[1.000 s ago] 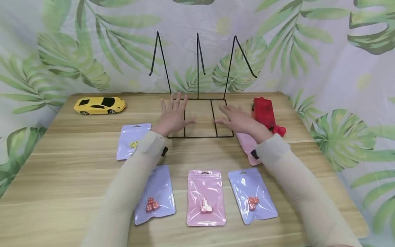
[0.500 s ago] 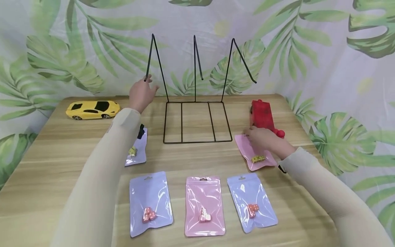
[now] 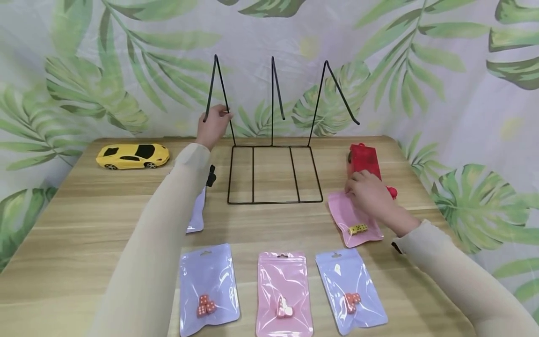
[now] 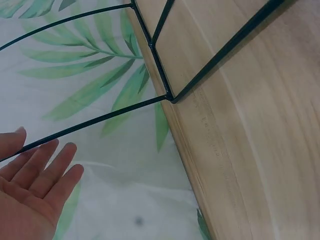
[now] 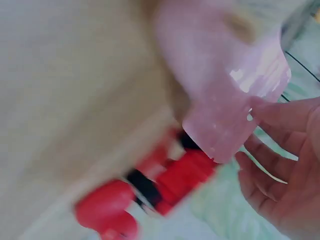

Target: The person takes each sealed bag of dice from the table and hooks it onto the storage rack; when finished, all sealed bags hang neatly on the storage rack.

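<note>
The person's left hand (image 3: pixel 214 124) is closed narrowly around the leftmost upright of a black wire rack (image 3: pixel 272 145), thumb on one side of the wire and fingers on the other; a bent-down prong overlaps the hand. The right hand (image 3: pixel 368 192), right of the rack, pinches the upper edge of a glossy pink plastic pouch holding yellow dice (image 3: pixel 343 213); whether the pouch is fully off the table cannot be told. That hand partly covers a red toy vehicle (image 3: pixel 365 160), just beyond it and right of the rack.

Left of the rack, the left sleeve hides much of a lavender plastic pouch (image 3: pixel 196 217); farther left sits a yellow toy sports car (image 3: pixel 132 156). Nearer the person than the rack lie three dice pouches: lavender (image 3: pixel 208 276), pink (image 3: pixel 283 281) and lavender (image 3: pixel 349 281). Behind the rack hangs a leaf-printed cloth (image 3: pixel 252 35).
</note>
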### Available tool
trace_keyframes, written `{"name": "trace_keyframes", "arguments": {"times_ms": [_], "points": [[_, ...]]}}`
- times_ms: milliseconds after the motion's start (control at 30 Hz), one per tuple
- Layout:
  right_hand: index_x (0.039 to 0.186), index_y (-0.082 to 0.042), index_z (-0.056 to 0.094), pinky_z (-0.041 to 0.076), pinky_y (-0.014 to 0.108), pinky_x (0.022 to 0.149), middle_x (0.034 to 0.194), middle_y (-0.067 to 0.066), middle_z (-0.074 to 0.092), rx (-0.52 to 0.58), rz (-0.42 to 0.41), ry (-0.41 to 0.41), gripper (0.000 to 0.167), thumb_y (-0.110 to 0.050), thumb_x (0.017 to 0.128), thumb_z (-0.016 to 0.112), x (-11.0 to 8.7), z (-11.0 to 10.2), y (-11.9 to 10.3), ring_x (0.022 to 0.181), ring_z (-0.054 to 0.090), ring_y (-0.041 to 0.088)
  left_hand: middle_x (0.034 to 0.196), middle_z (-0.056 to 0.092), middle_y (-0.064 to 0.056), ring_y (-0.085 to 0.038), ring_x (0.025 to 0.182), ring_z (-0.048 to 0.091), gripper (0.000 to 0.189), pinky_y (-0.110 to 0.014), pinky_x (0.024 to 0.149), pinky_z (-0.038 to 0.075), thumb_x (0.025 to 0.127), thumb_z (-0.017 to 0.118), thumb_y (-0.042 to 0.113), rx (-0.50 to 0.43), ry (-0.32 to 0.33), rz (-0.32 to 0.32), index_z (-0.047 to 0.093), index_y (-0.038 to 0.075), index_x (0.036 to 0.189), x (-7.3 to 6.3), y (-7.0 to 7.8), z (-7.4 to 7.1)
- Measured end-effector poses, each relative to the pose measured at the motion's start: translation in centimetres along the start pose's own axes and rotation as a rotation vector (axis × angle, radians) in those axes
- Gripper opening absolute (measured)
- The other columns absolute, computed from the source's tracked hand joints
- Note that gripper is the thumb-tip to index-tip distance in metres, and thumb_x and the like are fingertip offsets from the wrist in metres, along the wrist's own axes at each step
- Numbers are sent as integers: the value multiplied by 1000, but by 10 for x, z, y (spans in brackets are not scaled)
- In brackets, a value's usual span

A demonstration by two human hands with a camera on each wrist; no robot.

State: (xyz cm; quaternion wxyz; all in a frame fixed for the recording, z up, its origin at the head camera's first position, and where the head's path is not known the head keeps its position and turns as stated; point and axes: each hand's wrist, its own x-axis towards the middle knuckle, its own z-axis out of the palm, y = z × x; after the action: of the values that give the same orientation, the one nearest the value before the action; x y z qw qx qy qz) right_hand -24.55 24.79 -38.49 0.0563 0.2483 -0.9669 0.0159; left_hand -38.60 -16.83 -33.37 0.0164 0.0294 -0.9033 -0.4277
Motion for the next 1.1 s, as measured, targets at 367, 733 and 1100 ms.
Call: {"name": "trace_keyframes", "arguments": {"times_ms": [367, 733, 1100], "points": [[87, -18, 69, 54, 31, 73, 86, -9, 69, 361, -166, -58, 13, -6, 87, 74, -24, -81, -9, 80, 64, 7, 135, 61, -12, -27, 119, 63, 41, -44, 99, 48, 104, 51, 31, -83, 6, 42, 57, 9, 139, -3, 2, -2], [89, 2, 74, 46, 6, 68, 87, -10, 75, 561, -368, 596, 6, 6, 84, 73, -14, -131, -18, 73, 62, -7, 136, 62, -10, -27, 117, 64, 41, -43, 102, 47, 103, 53, 32, -65, 12, 37, 60, 10, 137, 6, 4, -11], [92, 7, 75, 45, 10, 62, 90, -37, 64, 645, -187, 728, 11, 12, 85, 69, 18, -149, -23, 68, 60, -8, 129, 65, -13, -31, 112, 65, 36, -41, 98, 48, 105, 50, 29, -52, 42, 62, 64, 5, 128, 8, 5, -8]]}}
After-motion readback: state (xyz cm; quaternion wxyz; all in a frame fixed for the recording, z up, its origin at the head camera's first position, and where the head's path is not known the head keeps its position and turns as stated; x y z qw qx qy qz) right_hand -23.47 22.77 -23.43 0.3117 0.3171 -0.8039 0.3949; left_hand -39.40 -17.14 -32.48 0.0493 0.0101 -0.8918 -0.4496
